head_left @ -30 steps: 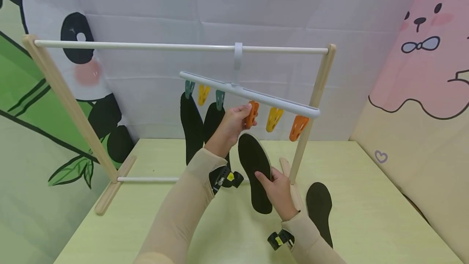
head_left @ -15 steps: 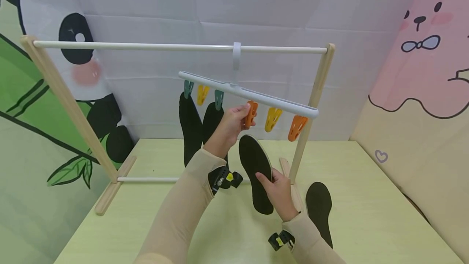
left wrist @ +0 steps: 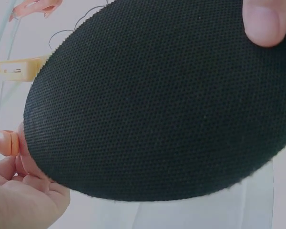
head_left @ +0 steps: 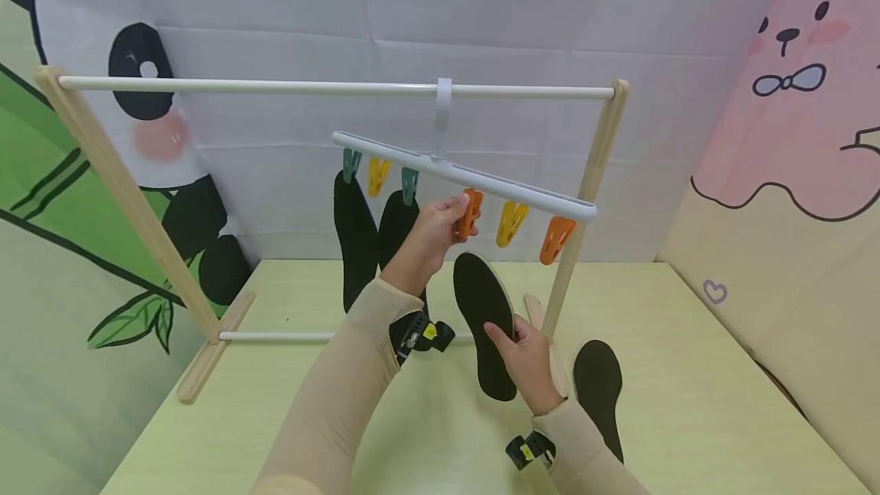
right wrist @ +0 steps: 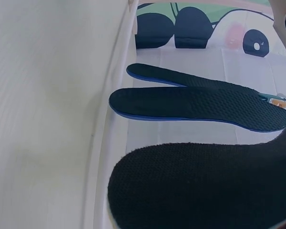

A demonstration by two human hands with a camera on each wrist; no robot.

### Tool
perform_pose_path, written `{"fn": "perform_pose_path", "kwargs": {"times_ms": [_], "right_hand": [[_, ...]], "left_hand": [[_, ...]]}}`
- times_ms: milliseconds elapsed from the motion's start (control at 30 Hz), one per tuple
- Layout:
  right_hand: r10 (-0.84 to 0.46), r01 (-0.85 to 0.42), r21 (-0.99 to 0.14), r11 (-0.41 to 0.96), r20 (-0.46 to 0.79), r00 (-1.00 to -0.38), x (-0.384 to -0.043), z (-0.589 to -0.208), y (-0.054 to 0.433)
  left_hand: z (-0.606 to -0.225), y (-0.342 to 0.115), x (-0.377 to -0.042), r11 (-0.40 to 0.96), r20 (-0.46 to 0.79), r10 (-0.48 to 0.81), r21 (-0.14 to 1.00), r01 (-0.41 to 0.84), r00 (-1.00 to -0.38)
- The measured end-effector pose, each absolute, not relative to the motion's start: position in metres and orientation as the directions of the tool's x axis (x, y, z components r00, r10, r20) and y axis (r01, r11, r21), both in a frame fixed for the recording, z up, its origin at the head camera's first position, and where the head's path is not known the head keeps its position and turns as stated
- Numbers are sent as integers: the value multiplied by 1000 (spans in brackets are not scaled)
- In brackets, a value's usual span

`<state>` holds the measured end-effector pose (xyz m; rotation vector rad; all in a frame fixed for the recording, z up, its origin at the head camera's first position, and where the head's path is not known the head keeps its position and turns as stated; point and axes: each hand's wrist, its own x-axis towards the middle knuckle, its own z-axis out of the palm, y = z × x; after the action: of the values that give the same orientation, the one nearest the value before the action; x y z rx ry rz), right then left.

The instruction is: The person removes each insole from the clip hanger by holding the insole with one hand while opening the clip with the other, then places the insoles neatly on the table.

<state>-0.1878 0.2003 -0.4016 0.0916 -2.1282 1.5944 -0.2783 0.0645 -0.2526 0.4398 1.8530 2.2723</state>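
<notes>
My left hand pinches an orange clothespin on the underside of a pale clip hanger. Just below it, my right hand holds a black insole by its edge, thumb on the dark face. The insole's rounded upper end is close under the clothespin; in the left wrist view the insole covers part of the left hand. Two other insoles hang at the hanger's left, one from a green clothespin, the other from a second green clothespin.
A loose insole lies on the table right of my right hand. The hanger hooks over the white top bar of a wooden rack, tilting down rightward. Yellow and orange clothespins hang at its right.
The right hand has shifted slightly to the right with the insole, whose upper end is a little farther from the orange clothespin. My left hand keeps its pinch on that clothespin.
</notes>
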Motion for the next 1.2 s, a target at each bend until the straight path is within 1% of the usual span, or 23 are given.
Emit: {"fn": "perform_pose_path", "kwargs": {"times_ms": [167, 300, 433, 633, 767, 967, 1200], "right_hand": [[227, -323, -885, 335, 408, -884, -176, -387, 196], [223, -356, -869, 343, 443, -868, -164, -375, 193], [222, -383, -851, 361, 477, -850, -163, -374, 193], [231, -382, -851, 360, 478, -847, -163, -372, 194], [236, -387, -843, 374, 490, -839, -165, -374, 197], [243, -373, -836, 403, 490, -837, -181, -397, 207], [238, -379, -847, 373, 482, -843, -185, -406, 214]], "left_hand": [[-253, 64, -279, -215, 123, 324, 975, 54, -938], [-253, 64, -279, -224, 120, 327, 973, 46, -937], [-253, 63, -278, -220, 132, 332, 974, 59, -934], [-253, 63, -280, -216, 139, 335, 974, 67, -932], [-253, 62, -280, -212, 127, 335, 976, 56, -934], [-253, 61, -279, -206, 136, 338, 976, 67, -931], [-254, 61, -279, -203, 145, 337, 976, 79, -930]]}}
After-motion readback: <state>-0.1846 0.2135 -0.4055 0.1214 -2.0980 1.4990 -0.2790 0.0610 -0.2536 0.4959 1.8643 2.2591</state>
